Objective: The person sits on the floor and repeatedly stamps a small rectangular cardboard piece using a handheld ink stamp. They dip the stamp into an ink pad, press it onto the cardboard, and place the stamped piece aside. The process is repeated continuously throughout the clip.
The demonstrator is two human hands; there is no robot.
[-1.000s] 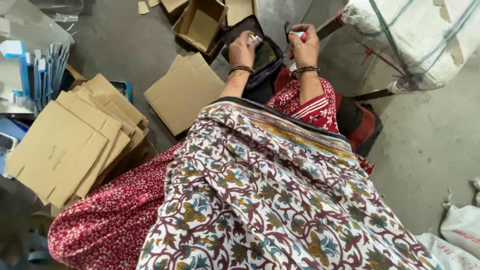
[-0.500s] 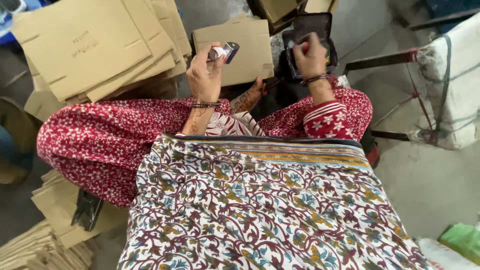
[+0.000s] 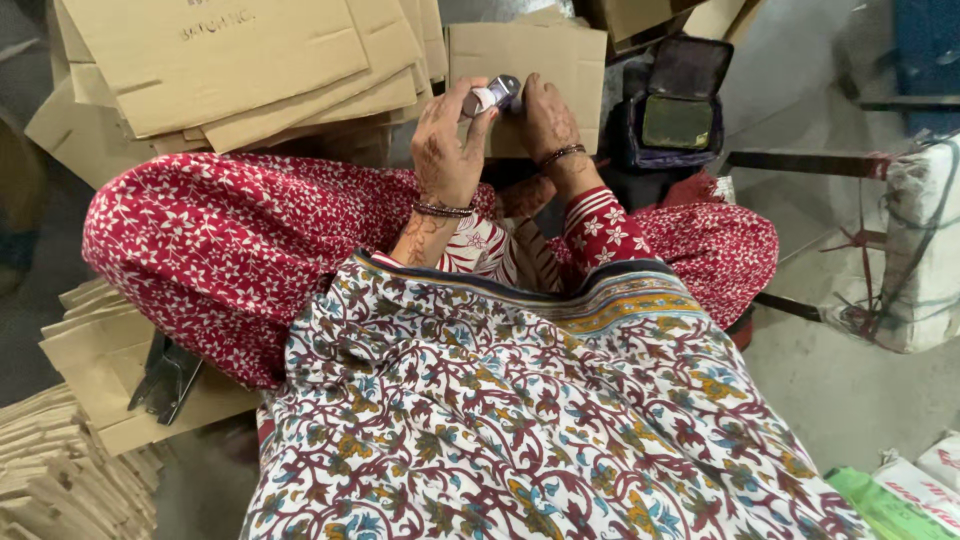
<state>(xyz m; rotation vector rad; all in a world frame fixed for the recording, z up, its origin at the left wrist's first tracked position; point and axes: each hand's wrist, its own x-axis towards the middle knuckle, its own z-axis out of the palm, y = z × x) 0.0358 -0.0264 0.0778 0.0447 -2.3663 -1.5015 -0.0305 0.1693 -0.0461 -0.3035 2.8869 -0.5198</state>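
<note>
Head view: the person sits cross-legged on the floor (image 3: 850, 400), and both hands meet over the knees on one small silvery object (image 3: 495, 95) with a pale, reddish-marked band. The left hand (image 3: 450, 150) has its fingers (image 3: 478, 125) wrapped round the near end, clamped on it; the right hand (image 3: 545, 115) closes on the far end, fingers curled over the top. The object sits between the two hands, raised above a flat cardboard sheet (image 3: 560, 60).

It looks hard and smooth, probably metal or glossy plastic, so light and stiff but a little slippery. It is too small here to tell whether it is a tube or a little case. A grip round the middle of its body, with the thumb opposing, would seem safest.

A stack of flattened cardboard boxes (image 3: 220, 60) lies to the left, and an open dark case (image 3: 680, 110) stands just beyond the right hand. A white sack (image 3: 920, 250) sits at the right edge.
</note>
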